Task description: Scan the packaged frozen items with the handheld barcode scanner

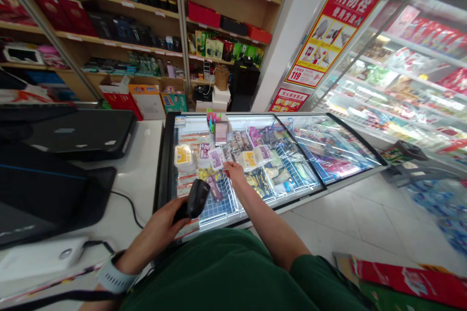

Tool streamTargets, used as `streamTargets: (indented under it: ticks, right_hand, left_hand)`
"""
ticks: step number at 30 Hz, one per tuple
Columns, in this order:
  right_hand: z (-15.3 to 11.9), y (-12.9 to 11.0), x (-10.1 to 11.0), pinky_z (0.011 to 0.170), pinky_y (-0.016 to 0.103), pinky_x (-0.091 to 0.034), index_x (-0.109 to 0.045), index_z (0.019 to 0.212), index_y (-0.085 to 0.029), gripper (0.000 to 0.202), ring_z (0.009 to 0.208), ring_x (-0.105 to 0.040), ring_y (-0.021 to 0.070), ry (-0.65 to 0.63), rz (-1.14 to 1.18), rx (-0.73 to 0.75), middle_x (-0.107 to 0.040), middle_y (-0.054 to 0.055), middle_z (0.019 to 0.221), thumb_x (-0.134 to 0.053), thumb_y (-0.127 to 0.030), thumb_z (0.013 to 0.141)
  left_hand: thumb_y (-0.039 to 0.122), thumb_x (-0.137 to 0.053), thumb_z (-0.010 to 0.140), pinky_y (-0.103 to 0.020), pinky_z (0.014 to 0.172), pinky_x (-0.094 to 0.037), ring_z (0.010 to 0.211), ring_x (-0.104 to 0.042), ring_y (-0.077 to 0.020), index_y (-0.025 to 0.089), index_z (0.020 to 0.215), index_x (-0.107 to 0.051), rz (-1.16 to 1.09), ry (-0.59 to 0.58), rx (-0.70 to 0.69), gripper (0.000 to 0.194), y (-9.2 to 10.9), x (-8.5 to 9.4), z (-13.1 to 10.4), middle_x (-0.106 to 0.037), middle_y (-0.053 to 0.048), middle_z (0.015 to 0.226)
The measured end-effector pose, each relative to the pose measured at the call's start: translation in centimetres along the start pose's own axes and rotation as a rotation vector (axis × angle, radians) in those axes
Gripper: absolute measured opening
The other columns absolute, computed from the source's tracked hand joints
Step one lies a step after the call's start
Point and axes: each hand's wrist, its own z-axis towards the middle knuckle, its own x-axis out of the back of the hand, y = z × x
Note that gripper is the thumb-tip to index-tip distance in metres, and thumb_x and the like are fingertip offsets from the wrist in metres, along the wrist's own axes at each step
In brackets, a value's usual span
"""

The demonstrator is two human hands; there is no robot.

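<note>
A black handheld barcode scanner (199,198) is gripped in my left hand (166,221), its head angled up over the freezer's glass top. With the fingertips of my right hand (234,173) I pinch the right edge of a white pack with a purple label (216,158). Left of it sit a yellow-labelled pack (183,156) and a purple-labelled pack (204,153). To the right of my hand stand another yellow-labelled pack (248,160) and another purple-labelled pack (263,153). The glass-topped chest freezer (168,155) beneath them shows wrapped frozen goods in wire baskets.
At my left is a white counter (144,175) with a black screen device (44,189), a white box (42,258) and cables. Goods shelves (146,9) stand behind the freezer. A lit display fridge (412,73) is at the right, with bottled water packs (440,211) on the floor.
</note>
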Motion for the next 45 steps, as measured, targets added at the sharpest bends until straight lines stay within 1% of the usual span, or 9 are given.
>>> streamTargets:
  ticks: [5,9,14,18,21,30,38,42,45]
  right_hand:
    - [-1.9,-0.4,3.1,0.052,0.021,-0.041,-0.067,0.077,-0.017,0.031,0.057,-0.061,0.0123,0.033,0.026,0.059,-0.065,-0.003,0.061,-0.079,-0.038,0.059]
    - [-3.4,-0.9,5.1,0.061,0.024,-0.046,-0.068,0.080,-0.017,0.032,0.062,-0.062,0.0132,0.048,0.048,0.120,-0.066,-0.002,0.066,-0.079,-0.039,0.059]
    - [-4.7,-1.5,6.9,0.068,0.027,-0.049,-0.068,0.084,-0.017,0.032,0.066,-0.063,0.0136,0.066,0.073,0.185,-0.066,-0.002,0.070,-0.077,-0.039,0.062]
    - [-5.4,-1.7,7.9,0.070,0.028,-0.049,-0.069,0.085,-0.017,0.031,0.066,-0.062,0.0139,0.071,0.079,0.240,-0.067,-0.001,0.072,-0.076,-0.038,0.064]
    - [-5.7,-1.8,8.4,0.070,0.029,-0.050,-0.069,0.084,-0.017,0.028,0.066,-0.062,0.0143,0.068,0.075,0.291,-0.068,0.000,0.073,-0.075,-0.038,0.066]
    - [-5.7,-1.6,8.6,0.072,0.030,-0.051,-0.069,0.083,-0.018,0.026,0.067,-0.062,0.0147,0.048,0.086,0.310,-0.068,0.001,0.074,-0.074,-0.038,0.067]
    - [-5.6,-1.6,8.5,0.069,0.029,-0.050,-0.069,0.085,-0.017,0.028,0.066,-0.062,0.0154,0.056,0.050,0.279,-0.067,0.001,0.071,-0.074,-0.038,0.067]
    - [-5.5,-1.5,8.4,0.072,0.029,-0.051,-0.069,0.083,-0.017,0.026,0.068,-0.062,0.0147,0.050,0.090,0.289,-0.068,0.001,0.074,-0.075,-0.037,0.067]
    - [-5.3,-1.3,8.5,0.071,0.028,-0.051,-0.069,0.082,-0.017,0.029,0.068,-0.063,0.0140,0.075,0.144,0.253,-0.069,0.000,0.074,-0.079,-0.037,0.063]
  left_hand:
    - [0.036,-0.059,0.085,-0.041,0.104,-0.046,0.120,-0.060,-0.0278,0.018,0.133,-0.053,-0.072,-0.063,-0.023,0.052,1.0,-0.1,1.0,-0.064,-0.011,0.131]
    - [0.041,-0.060,0.084,-0.044,0.107,-0.043,0.123,-0.058,-0.0291,0.020,0.131,-0.055,-0.143,-0.124,-0.052,0.052,2.5,-0.1,2.0,-0.063,-0.010,0.133]
    - [0.041,-0.061,0.082,-0.041,0.102,-0.048,0.115,-0.063,-0.0290,0.018,0.125,-0.061,-0.202,-0.211,-0.057,0.049,5.1,0.3,3.0,-0.067,-0.010,0.126]
    - [0.040,-0.062,0.082,-0.038,0.098,-0.050,0.111,-0.065,-0.0275,0.019,0.119,-0.064,-0.232,-0.254,-0.085,0.043,6.3,0.3,3.5,-0.069,-0.008,0.122]
    - [0.040,-0.062,0.082,-0.039,0.098,-0.050,0.109,-0.065,-0.0274,0.020,0.116,-0.065,-0.241,-0.275,-0.093,0.040,6.5,0.1,3.8,-0.070,-0.008,0.119]
    - [0.040,-0.062,0.083,-0.037,0.097,-0.050,0.109,-0.065,-0.0270,0.019,0.115,-0.064,-0.242,-0.289,-0.079,0.039,6.5,-0.2,3.8,-0.070,-0.008,0.117]
    - [0.040,-0.062,0.084,-0.037,0.100,-0.048,0.113,-0.063,-0.0265,0.019,0.122,-0.060,-0.250,-0.264,-0.079,0.043,5.6,-0.4,3.6,-0.068,-0.009,0.122]
    - [0.038,-0.062,0.084,-0.038,0.099,-0.049,0.110,-0.065,-0.0262,0.018,0.120,-0.061,-0.273,-0.285,-0.078,0.041,5.4,-0.6,3.6,-0.069,-0.009,0.120]
    - [0.038,-0.062,0.084,-0.039,0.099,-0.049,0.111,-0.064,-0.0269,0.017,0.123,-0.059,-0.270,-0.289,-0.066,0.044,5.3,-0.8,3.7,-0.069,-0.010,0.122]
